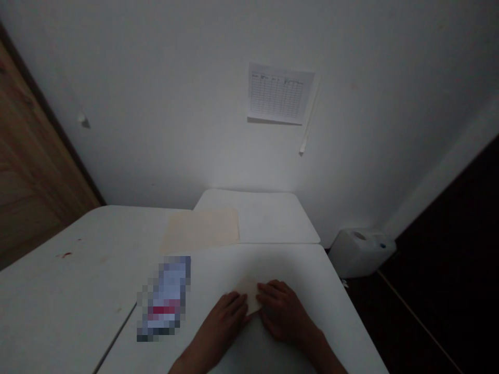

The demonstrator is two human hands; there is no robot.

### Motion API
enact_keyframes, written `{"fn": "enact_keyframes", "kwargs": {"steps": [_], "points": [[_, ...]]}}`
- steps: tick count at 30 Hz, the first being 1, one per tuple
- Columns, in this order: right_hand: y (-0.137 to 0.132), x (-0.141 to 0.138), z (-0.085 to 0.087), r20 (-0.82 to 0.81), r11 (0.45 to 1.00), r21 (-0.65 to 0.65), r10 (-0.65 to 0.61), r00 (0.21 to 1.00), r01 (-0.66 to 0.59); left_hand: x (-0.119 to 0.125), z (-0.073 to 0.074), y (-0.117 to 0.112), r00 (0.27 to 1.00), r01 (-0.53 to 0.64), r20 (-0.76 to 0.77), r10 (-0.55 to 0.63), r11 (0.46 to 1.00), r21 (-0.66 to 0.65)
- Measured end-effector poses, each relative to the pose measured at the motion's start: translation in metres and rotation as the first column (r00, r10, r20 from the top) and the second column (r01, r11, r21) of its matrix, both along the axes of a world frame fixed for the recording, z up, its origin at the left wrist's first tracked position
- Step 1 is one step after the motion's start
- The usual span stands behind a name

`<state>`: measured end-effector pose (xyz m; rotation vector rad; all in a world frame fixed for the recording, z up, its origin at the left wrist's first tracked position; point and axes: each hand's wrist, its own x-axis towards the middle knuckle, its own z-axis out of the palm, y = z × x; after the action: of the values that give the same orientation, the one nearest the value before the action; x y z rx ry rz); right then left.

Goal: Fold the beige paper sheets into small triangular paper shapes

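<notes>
A small beige piece of paper (248, 287), apparently folded, lies on the white table (218, 272) between my two hands. At its left edge is my left hand (228, 314), its fingers bent and pressed together on the paper. My right hand (280, 311) grips the opposite edge with curled fingers. Both thumbs are mostly hidden near the paper's lower edge. To the left, a blurred-out pale blue rectangular object with a pink-red band (166, 296) rests on the table; its kind cannot be made out.
A larger beige sheet (200, 228) lies farther back, across the seam of the white tabletops. A printed table sheet (278, 96) hangs on the wall. A white plastic jug (356, 259) stands beyond the table's right edge, and wooden boards (35, 150) are at left.
</notes>
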<state>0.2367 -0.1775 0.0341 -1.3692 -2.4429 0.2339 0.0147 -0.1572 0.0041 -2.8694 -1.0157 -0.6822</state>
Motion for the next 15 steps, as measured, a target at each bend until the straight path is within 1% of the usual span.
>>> {"fn": "enact_keyframes", "kwargs": {"steps": [4,9,12,15], "points": [[-0.004,-0.002,0.0,-0.027,1.0,0.027,-0.001,1.0,0.002,-0.011,-0.005,-0.001,1.0,-0.012,0.001,0.012,0.999,-0.039],[-0.005,-0.002,-0.004,-0.069,0.998,0.065,0.004,0.998,0.0,-0.023,-0.008,-0.002,0.992,-0.105,0.067,0.111,0.991,-0.083],[-0.007,-0.001,-0.009,-0.07,0.997,0.081,-0.011,0.998,0.017,-0.024,-0.012,-0.003,0.99,-0.126,0.049,0.13,0.989,-0.076],[-0.009,0.0,-0.016,-0.062,0.99,0.119,-0.061,0.996,0.068,-0.023,-0.017,-0.004,0.99,-0.14,0.026,0.141,0.989,-0.045]]}}
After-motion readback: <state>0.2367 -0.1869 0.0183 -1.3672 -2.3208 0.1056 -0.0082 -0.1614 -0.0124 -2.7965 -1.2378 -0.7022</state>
